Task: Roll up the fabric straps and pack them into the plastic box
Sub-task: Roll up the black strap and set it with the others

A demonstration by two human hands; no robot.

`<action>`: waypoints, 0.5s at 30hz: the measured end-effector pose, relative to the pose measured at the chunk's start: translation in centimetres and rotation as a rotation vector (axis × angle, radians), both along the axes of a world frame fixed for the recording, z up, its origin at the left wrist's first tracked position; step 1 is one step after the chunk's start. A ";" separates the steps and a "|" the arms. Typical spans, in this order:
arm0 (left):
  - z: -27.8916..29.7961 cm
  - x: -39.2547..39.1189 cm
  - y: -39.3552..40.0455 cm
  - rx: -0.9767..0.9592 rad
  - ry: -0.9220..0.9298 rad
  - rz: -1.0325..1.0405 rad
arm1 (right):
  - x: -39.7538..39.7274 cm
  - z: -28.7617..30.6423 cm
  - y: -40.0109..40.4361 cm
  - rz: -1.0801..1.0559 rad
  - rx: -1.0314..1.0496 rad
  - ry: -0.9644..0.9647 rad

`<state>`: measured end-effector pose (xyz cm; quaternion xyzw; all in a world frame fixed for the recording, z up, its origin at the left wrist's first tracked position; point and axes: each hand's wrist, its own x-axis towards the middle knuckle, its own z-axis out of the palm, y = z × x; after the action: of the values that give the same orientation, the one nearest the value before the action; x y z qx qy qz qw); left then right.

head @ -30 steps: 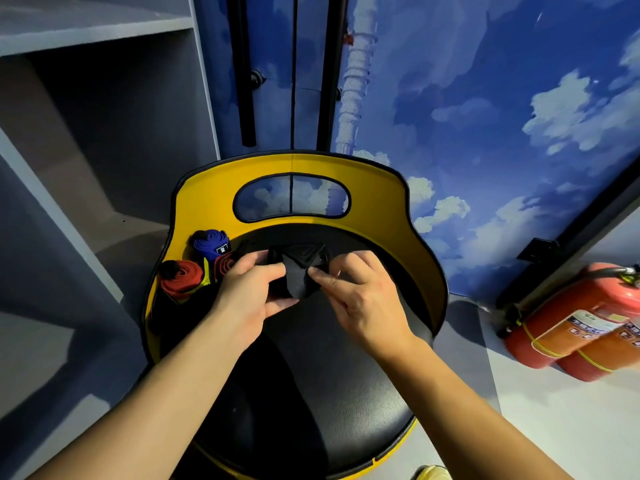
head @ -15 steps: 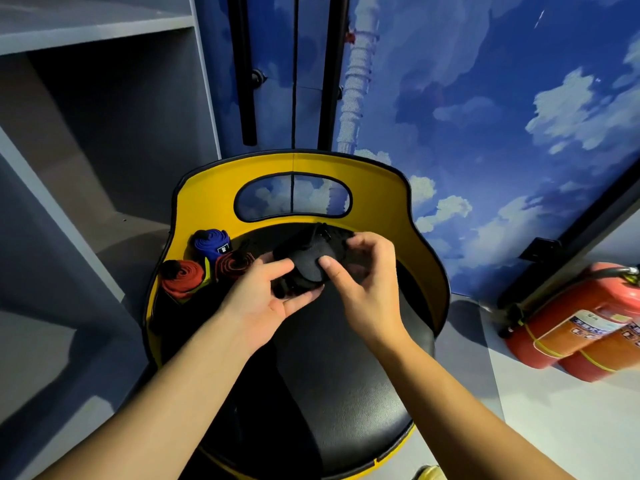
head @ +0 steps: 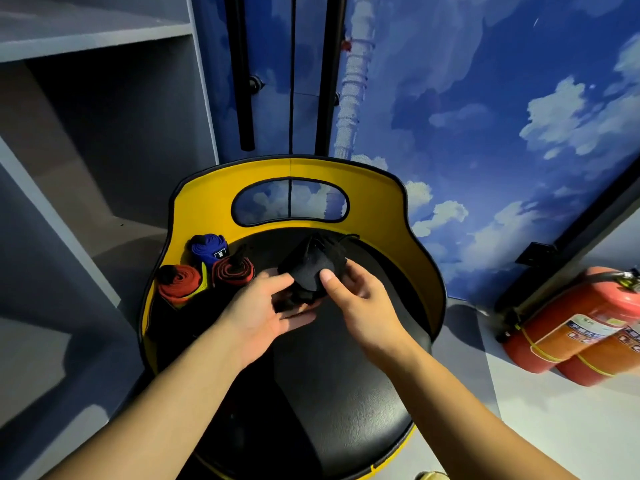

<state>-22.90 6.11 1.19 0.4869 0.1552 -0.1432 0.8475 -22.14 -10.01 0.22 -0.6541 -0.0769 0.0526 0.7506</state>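
both hands, left hand (head: 263, 306) and right hand (head: 353, 292), pinch the bunched black strap (head: 311, 265), axis unclear

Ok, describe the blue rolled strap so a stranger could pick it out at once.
Find the yellow-backed chair with the black seat. At the seat's left edge, against the backrest, stand three rolled straps. The blue rolled strap is the farthest back, the only blue one, with a small label; the two red rolls sit nearer.
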 end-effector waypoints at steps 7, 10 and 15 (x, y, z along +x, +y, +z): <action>-0.8 0.5 1.9 0.680 -0.405 0.005 | 0.8 -1.8 -0.6 -0.017 -0.041 0.042; -2.2 0.9 2.4 0.905 -0.493 0.056 | 1.0 -2.1 -0.9 -0.050 -0.005 0.044; -5.1 0.5 2.5 0.994 -0.457 0.067 | 1.0 -4.5 -0.8 -0.037 -0.196 0.010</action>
<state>-22.39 8.63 -3.89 0.8422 0.0314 0.0840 0.5317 -21.16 -10.86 -4.29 -0.7254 -0.0556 0.0495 0.6843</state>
